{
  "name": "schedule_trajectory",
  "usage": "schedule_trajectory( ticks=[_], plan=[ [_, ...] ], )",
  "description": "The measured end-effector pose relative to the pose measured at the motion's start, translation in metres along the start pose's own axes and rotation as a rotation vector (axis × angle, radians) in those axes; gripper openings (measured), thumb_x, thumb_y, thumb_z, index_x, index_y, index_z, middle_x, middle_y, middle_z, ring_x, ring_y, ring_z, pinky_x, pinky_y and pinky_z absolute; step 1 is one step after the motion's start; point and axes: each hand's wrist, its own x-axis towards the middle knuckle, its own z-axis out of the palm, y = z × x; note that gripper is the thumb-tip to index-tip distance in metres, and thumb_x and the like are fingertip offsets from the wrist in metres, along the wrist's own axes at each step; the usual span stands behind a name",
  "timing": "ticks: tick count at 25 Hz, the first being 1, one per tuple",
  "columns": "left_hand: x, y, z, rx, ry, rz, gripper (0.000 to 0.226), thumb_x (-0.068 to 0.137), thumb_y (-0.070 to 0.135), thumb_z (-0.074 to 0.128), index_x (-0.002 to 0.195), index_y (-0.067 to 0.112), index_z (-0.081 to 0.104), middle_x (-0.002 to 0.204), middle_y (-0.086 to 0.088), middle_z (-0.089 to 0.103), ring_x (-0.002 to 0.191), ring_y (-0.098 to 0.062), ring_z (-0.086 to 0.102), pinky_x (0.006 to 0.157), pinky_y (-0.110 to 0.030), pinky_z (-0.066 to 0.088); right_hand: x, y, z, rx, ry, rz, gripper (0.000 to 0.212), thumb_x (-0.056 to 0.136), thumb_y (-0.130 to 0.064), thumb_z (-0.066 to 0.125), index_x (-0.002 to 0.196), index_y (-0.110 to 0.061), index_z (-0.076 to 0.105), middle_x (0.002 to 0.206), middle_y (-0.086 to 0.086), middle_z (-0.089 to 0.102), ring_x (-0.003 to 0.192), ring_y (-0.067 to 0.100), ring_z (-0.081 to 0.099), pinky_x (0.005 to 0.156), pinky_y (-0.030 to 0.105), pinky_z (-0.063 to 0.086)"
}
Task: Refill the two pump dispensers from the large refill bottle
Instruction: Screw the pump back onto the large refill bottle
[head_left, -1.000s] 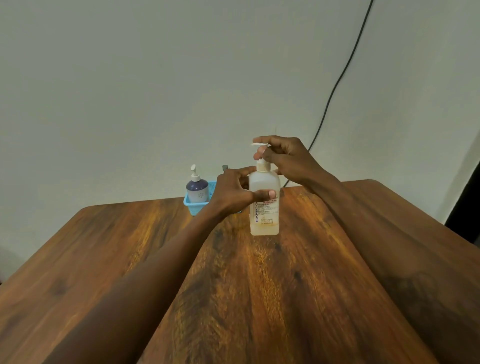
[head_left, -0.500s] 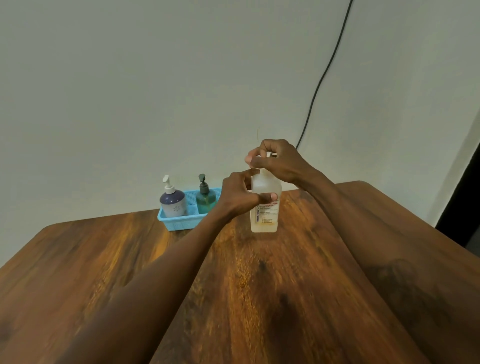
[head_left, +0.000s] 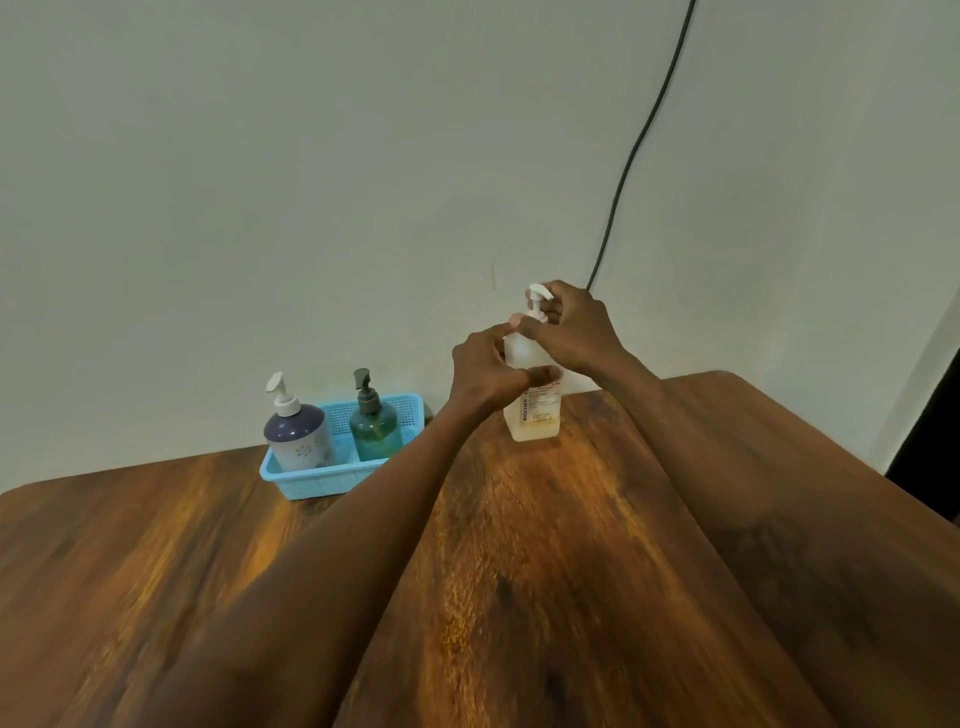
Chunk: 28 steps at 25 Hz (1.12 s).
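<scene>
To my left a blue basket (head_left: 332, 475) on the worktop (head_left: 519, 571) holds two pump dispensers (head_left: 298, 431). My left hand (head_left: 483, 371) grips the refill bottle (head_left: 535, 415) standing upright near the far edge; my right hand (head_left: 571, 327) pinches its white pump (head_left: 537, 299).

The only readable lettering stands on the white label of the refill bottle (head_left: 535, 410), which stands upright on the wooden table (head_left: 519, 545). Dark capital letters run vertically up the label's left edge and read "BIOCHEK", followed by more characters that a thumb covers. The rest of the label carries reddish print in small lines, too blurred to make out. Neither of the two pump dispensers in the blue basket (head_left: 311, 475) carries legible text.
</scene>
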Motion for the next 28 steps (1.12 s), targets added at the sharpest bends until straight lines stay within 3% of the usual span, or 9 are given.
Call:
schedule_trajectory(
  ticks=[3,6,8,10,17,20,24,26,28],
  plan=[
    [0.015,-0.004,0.019,0.001,0.037,0.009,0.058,0.065,0.038,0.093,0.118,0.023,0.072,0.115,0.003,0.075,0.09,-0.007,0.064,0.08,-0.017,0.048,0.011,0.033,0.009,-0.078,0.036,0.047,0.052,0.082,-0.037,0.083,0.126,-0.014,0.069,0.123,0.003,0.073,0.109,0.019,0.068,0.086,0.025,0.049],
    [0.025,-0.016,0.039,0.008,0.016,0.023,0.059,0.065,0.036,0.092,0.119,0.023,0.072,0.115,0.003,0.075,0.093,-0.009,0.067,0.078,-0.014,0.048,0.023,0.057,0.013,-0.074,0.092,0.083,0.044,0.082,-0.036,0.084,0.119,-0.013,0.075,0.114,0.006,0.076,0.095,0.014,0.067,0.081,0.022,0.049],
    [0.031,-0.022,0.048,0.001,-0.004,0.026,0.061,0.068,0.036,0.091,0.124,0.024,0.07,0.12,0.002,0.074,0.098,-0.01,0.066,0.086,-0.021,0.053,0.027,0.069,0.015,-0.079,0.126,0.086,0.042,0.081,-0.035,0.085,0.116,-0.014,0.077,0.109,0.005,0.077,0.089,0.012,0.066,0.073,0.017,0.046],
    [0.037,-0.027,0.051,-0.032,-0.004,0.033,0.059,0.072,0.036,0.088,0.127,0.026,0.071,0.122,0.003,0.073,0.103,-0.009,0.067,0.093,-0.028,0.055,0.031,0.078,0.018,-0.061,0.144,0.081,0.042,0.081,-0.033,0.085,0.117,-0.014,0.076,0.11,0.005,0.077,0.092,0.013,0.067,0.077,0.02,0.048],
    [0.048,-0.037,0.049,-0.011,-0.006,0.029,0.055,0.078,0.03,0.086,0.13,0.023,0.069,0.128,-0.001,0.071,0.114,-0.015,0.065,0.072,-0.004,0.035,0.039,0.091,0.033,0.006,0.19,0.073,0.045,0.081,-0.037,0.084,0.121,-0.018,0.075,0.114,0.001,0.077,0.106,0.017,0.07,0.096,0.037,0.056],
    [0.046,-0.038,0.05,-0.015,-0.019,0.02,0.058,0.08,0.029,0.085,0.134,0.021,0.067,0.131,-0.001,0.069,0.118,-0.016,0.064,0.073,-0.004,0.035,0.036,0.091,0.032,0.026,0.184,0.087,0.048,0.082,-0.039,0.084,0.123,-0.017,0.073,0.117,0.002,0.076,0.107,0.017,0.07,0.095,0.033,0.055],
    [0.039,-0.038,0.051,-0.024,-0.063,0.051,0.06,0.082,0.029,0.083,0.138,0.025,0.063,0.131,0.001,0.069,0.118,-0.017,0.065,0.084,-0.016,0.045,0.031,0.094,0.031,-0.01,0.172,0.106,0.055,0.079,-0.048,0.082,0.125,-0.021,0.071,0.124,0.0,0.073,0.116,0.02,0.065,0.099,0.037,0.053],
    [0.037,-0.039,0.048,-0.002,-0.082,0.059,0.069,0.08,0.033,0.085,0.143,0.026,0.057,0.134,0.0,0.067,0.12,-0.018,0.064,0.096,-0.03,0.053,0.029,0.094,0.027,-0.023,0.142,0.132,0.061,0.079,-0.051,0.082,0.13,-0.02,0.068,0.132,0.001,0.069,0.123,0.022,0.062,0.101,0.036,0.05],
    [0.037,-0.04,0.043,0.04,-0.097,0.025,0.083,0.079,0.04,0.085,0.151,0.022,0.047,0.147,-0.004,0.058,0.131,-0.023,0.057,0.11,-0.043,0.047,0.027,0.094,0.022,-0.035,0.131,0.163,0.067,0.078,-0.052,0.082,0.134,-0.02,0.064,0.139,0.002,0.064,0.13,0.023,0.057,0.105,0.04,0.049]
  ],
)
